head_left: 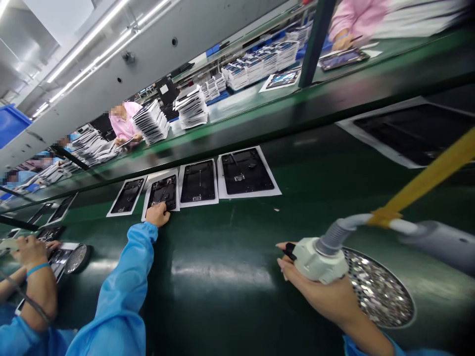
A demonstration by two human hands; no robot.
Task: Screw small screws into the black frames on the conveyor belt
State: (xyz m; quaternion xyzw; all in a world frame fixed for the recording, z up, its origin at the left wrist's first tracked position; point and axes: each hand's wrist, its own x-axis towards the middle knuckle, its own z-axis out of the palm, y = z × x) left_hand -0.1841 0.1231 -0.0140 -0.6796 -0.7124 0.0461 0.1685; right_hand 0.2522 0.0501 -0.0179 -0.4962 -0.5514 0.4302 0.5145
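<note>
My left hand (158, 214) reaches out with its fingers closed over the lower edge of a black tablet housing (162, 192), which lies on a white sheet. Exactly where the fingertips grip is hidden. More black housings on white sheets lie beside it: one (127, 196) to its left, two (199, 182) to its right. My right hand (322, 291) is wrapped round a pale green electric screwdriver (321, 259) with a grey ribbed cable sleeve and a black part at its front. Close by that hand is a round dish (382, 289) of small shiny metal pieces.
A yellow strap (426, 175) runs to the screwdriver's cable. Another sheeted housing (411, 126) lies at far right. To my left, a co-worker's hands (31, 254) work near another dish (77, 259). Beyond the green belt (222, 247), people in pink stand near paper stacks (191, 108).
</note>
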